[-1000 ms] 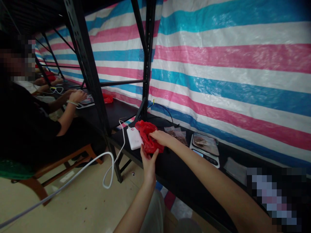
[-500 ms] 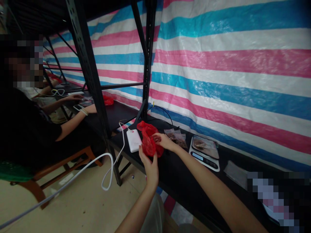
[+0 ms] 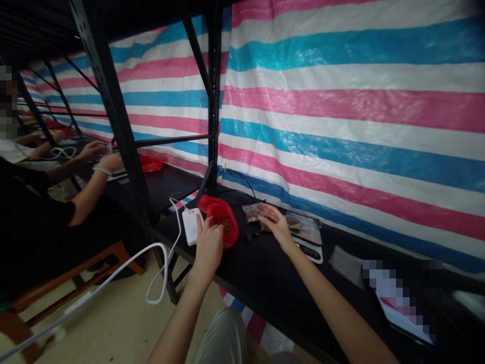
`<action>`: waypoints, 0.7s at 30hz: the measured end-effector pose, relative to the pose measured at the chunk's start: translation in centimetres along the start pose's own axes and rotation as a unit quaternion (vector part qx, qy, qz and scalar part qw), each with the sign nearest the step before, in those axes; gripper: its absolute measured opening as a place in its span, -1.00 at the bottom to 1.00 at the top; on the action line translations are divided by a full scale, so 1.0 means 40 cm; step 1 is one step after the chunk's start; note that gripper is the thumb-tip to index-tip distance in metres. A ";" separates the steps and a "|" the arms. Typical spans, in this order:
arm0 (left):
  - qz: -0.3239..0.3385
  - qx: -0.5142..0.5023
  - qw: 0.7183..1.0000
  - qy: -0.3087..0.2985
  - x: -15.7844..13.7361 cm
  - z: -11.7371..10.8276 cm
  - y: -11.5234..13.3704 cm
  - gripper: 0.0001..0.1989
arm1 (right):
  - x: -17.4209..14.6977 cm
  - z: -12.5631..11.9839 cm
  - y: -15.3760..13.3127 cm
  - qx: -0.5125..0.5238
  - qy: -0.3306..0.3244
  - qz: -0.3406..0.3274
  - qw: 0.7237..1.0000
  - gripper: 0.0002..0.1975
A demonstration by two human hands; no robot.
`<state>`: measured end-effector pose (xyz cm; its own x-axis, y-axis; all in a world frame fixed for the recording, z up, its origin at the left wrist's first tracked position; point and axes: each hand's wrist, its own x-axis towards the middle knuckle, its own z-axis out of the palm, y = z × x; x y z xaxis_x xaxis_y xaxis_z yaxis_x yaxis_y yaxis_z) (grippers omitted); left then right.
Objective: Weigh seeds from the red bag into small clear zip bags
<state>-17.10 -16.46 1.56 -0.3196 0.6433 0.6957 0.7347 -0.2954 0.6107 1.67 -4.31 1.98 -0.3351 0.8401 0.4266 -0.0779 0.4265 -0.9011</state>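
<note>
Overhead, black steel racking [image 3: 113,116] frames a long black bench [image 3: 265,273] that runs along a pink, blue and white striped tarp [image 3: 341,111]. On the left a co-worker in a black top sits on a wooden chair [image 3: 76,273], forearms on the same bench, a hand [image 3: 109,162] resting near a second red bag [image 3: 149,163]. A white cable [image 3: 113,275] loops off the bench edge to a white power bank [image 3: 190,226]; any marking on it is too small to read. No other writing can be read, and a patch at the lower right is blurred out.

At the bench's near edge, just right of the power bank, lies the red bag [image 3: 220,217], mouth open toward the camera, its long axis running from the upright post toward the person, dark brown pieces showing inside. The left hand [image 3: 209,245] rests on the bag's near rim with fingers curled over the plastic, pinching it. The right hand [image 3: 276,222] is well clear of the bag, palm down with fingers loosely spread on a small clear pouch [image 3: 252,212] of brown contents; whether it grips the pouch cannot be told. Just beyond that hand sits a flat scale [image 3: 308,237] with a filled pouch on its platform. Another flat clear pouch [image 3: 344,260] lies farther right.
</note>
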 end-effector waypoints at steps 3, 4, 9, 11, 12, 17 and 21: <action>0.051 0.039 0.997 -0.053 0.000 0.002 0.004 -0.67 | -0.044 -0.115 -0.007 -0.032 0.091 -0.003 0.995 -0.50; 0.053 0.056 0.995 -0.066 0.002 0.001 0.008 -0.63 | -0.062 -0.156 -0.006 -0.041 0.126 -0.002 0.991 -0.49; 0.022 0.064 0.993 -0.095 0.018 0.021 0.052 -0.62 | -0.137 -0.336 0.016 -0.074 0.274 -0.018 0.959 -0.46; 0.006 0.006 0.994 -0.106 0.019 0.042 0.084 -0.66 | -0.150 -0.383 0.027 -0.082 0.296 -0.016 0.952 -0.45; -0.002 -0.037 0.991 -0.128 0.018 0.050 0.102 -0.69 | -0.152 -0.398 0.032 -0.083 0.299 -0.013 0.951 -0.45; -0.077 -0.259 0.913 -0.304 -0.011 0.011 0.182 -0.76 | -0.148 -0.410 0.053 -0.095 0.291 0.011 0.952 -0.45; -0.121 -0.412 0.802 -0.414 -0.101 -0.078 0.201 -0.77 | -0.144 -0.396 0.071 -0.114 0.284 0.034 0.951 -0.41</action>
